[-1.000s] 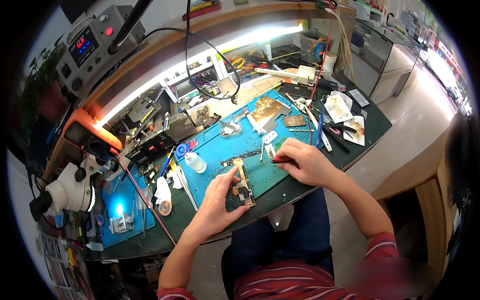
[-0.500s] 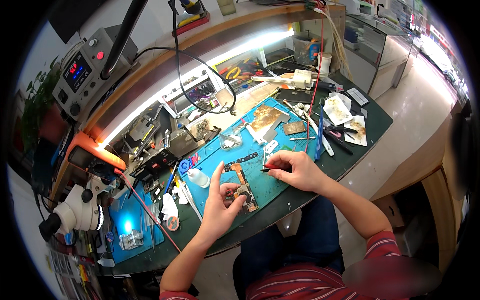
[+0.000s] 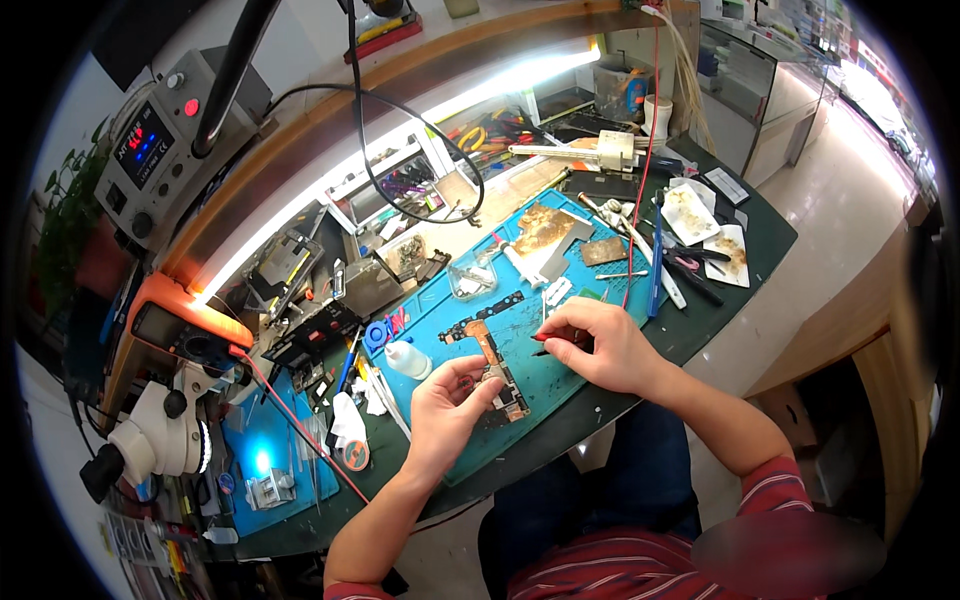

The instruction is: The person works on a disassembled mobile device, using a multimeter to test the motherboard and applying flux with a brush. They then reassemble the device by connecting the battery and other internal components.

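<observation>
A phone circuit board (image 3: 506, 385), long and narrow with copper-coloured and black parts, lies on the blue work mat (image 3: 570, 375). My left hand (image 3: 448, 405) is at its left edge, with fingers curled and thumb tip over the board. Something small and dark red shows between those fingers; I cannot make out what. Right of the board, my right hand (image 3: 605, 345) pinches a red-and-black test probe (image 3: 540, 340), its tip apart from the board. A black perforated strip (image 3: 490, 315) lies beyond the board. Left of it stands a white squeeze bottle (image 3: 407, 360).
An orange multimeter (image 3: 185, 320) and a white microscope (image 3: 160, 435) stand at left. A power supply (image 3: 150, 150) sits on the shelf. A black cable loop (image 3: 480, 185) hangs over the bench. Pliers (image 3: 690, 275) and stained papers (image 3: 690, 213) lie at right.
My left index finger, raised before, has bent down toward the thumb. The right hand keeps its pinch on the probe. The whole view has shifted slightly.
</observation>
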`<state>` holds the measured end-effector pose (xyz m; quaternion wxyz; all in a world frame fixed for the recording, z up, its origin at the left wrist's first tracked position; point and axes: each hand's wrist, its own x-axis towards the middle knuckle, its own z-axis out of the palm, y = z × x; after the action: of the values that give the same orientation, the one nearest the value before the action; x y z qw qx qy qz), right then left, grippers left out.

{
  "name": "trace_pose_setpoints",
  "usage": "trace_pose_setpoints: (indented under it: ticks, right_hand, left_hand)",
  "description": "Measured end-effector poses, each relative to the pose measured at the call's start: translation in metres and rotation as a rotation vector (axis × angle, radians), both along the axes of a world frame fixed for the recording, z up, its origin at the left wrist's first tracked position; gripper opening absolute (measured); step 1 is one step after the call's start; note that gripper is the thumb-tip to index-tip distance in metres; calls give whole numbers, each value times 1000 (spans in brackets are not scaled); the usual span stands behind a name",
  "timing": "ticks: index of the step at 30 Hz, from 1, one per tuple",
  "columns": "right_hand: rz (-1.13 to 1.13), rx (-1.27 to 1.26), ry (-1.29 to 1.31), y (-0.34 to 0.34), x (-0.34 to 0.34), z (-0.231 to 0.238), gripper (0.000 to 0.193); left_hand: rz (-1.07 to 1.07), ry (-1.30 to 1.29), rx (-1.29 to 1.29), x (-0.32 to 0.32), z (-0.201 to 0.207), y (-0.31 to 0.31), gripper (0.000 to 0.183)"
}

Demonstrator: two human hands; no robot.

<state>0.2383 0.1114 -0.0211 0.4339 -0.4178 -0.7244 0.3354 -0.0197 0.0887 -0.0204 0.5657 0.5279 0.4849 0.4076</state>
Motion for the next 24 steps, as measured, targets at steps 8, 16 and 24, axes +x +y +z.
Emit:
trace_pose_setpoints:
  ticks: [8, 16, 24]
  right_hand:
    - [6, 60, -84, 2, -2, -16, 13]
    - [-24, 102, -139, 2, -3, -19, 12]
    - [-8, 88, -121, 3, -3, -19, 11]
  left_hand:
    - [-39, 50, 29, 3, -8, -4, 32]
    - [-67, 72, 59, 1, -8, -4, 34]
    - [-67, 98, 50, 0, -9, -2, 34]
